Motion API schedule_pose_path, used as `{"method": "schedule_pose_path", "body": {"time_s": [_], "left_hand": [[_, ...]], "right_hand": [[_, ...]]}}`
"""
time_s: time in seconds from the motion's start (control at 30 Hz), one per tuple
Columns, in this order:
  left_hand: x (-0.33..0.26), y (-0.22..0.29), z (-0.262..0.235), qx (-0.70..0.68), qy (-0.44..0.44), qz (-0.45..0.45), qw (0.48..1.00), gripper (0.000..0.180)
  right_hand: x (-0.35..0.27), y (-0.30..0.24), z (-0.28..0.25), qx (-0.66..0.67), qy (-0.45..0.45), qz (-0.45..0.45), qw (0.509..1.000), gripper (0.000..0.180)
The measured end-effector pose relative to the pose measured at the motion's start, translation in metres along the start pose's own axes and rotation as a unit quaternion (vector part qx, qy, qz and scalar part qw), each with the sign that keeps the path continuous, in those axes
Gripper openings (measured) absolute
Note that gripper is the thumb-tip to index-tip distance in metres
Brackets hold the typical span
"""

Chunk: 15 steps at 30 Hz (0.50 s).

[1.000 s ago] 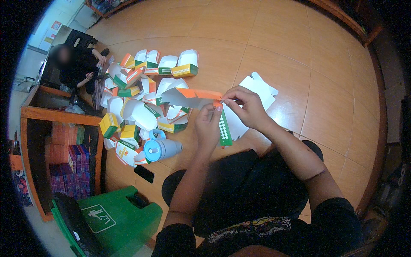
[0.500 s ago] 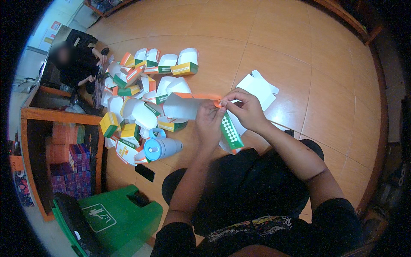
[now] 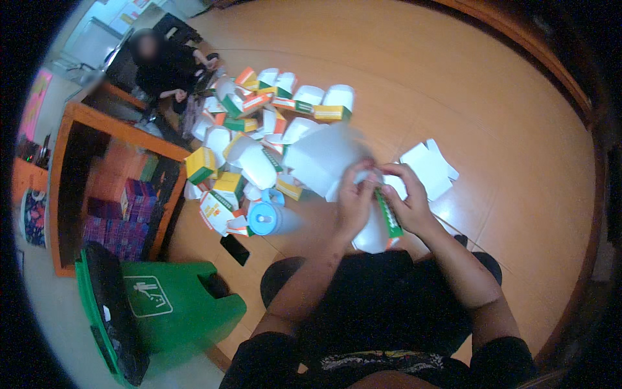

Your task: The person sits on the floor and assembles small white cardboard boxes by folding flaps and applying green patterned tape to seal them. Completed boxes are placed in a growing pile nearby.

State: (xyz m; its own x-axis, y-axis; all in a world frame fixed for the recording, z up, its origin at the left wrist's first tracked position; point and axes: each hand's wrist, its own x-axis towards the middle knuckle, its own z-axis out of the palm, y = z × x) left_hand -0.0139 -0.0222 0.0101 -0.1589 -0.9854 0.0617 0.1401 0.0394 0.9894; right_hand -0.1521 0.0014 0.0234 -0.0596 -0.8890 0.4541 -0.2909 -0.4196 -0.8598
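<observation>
Left hand and right hand both pinch a partly blurred white-and-green carton, carton pile left on floor, blue tumbler beside it.

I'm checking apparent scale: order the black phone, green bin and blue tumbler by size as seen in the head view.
1. Green bin
2. Blue tumbler
3. Black phone
</observation>
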Motion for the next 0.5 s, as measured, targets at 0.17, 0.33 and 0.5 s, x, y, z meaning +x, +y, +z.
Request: {"method": "schedule_pose_path", "body": {"time_s": [0.17,0.33,0.5], "left_hand": [[-0.018,0.003,0.017,0.116,-0.205,-0.030,0.971,0.033],[-0.018,-0.006,0.017,-0.009,-0.076,-0.018,0.997,0.031],[-0.002,0.010,-0.001,-0.117,0.048,-0.113,0.985,0.027]], "right_hand": [[-0.002,0.033,-0.014,-0.038,0.089,0.076,0.992,0.017],[0.003,0.018,-0.014,-0.109,0.074,0.066,0.989,0.012],[-0.001,0.017,-0.011,-0.176,-0.050,-0.030,0.983,0.023]]}}
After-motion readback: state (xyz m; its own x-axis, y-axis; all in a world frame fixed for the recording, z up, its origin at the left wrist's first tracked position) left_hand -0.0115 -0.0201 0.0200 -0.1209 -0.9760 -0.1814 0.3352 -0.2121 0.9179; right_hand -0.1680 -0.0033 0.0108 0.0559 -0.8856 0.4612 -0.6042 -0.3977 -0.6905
